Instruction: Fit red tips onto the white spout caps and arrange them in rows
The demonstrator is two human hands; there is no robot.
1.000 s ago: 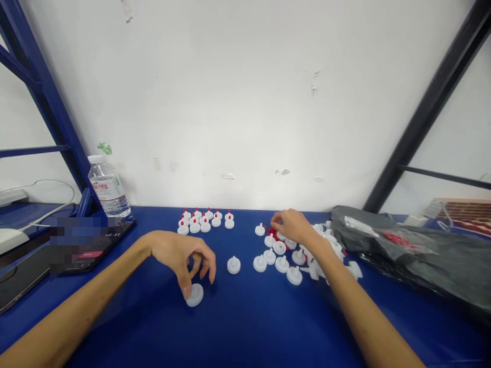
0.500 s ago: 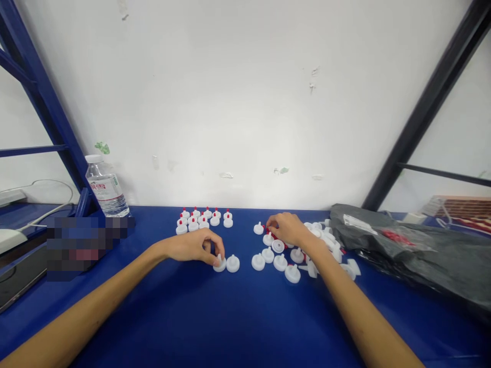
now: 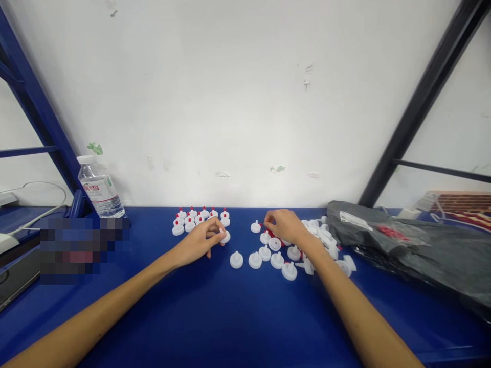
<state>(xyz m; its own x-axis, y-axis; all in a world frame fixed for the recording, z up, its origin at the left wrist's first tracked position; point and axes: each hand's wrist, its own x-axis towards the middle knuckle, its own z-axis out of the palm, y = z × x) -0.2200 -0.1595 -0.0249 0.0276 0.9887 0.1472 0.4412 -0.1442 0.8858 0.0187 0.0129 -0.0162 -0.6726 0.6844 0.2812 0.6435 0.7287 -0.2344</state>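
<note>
My left hand is closed in a pinch on a white plastic cap, holding it just in front of a cluster of several white caps with red tips at the back of the blue table. My right hand is curled over a loose pile of white caps and small red pieces, its fingertips pinched at the pile's left edge; what they hold is hidden. A short row of plain white caps lies between and in front of my hands.
A water bottle stands at the back left beside a blue rack post. A blurred dark device lies left. A black plastic bag with red pieces covers the right side. A white wall rises behind.
My left hand has carried a white cap from the near table toward the back, up to the red-tipped cluster. My right hand has stayed on the pile.
</note>
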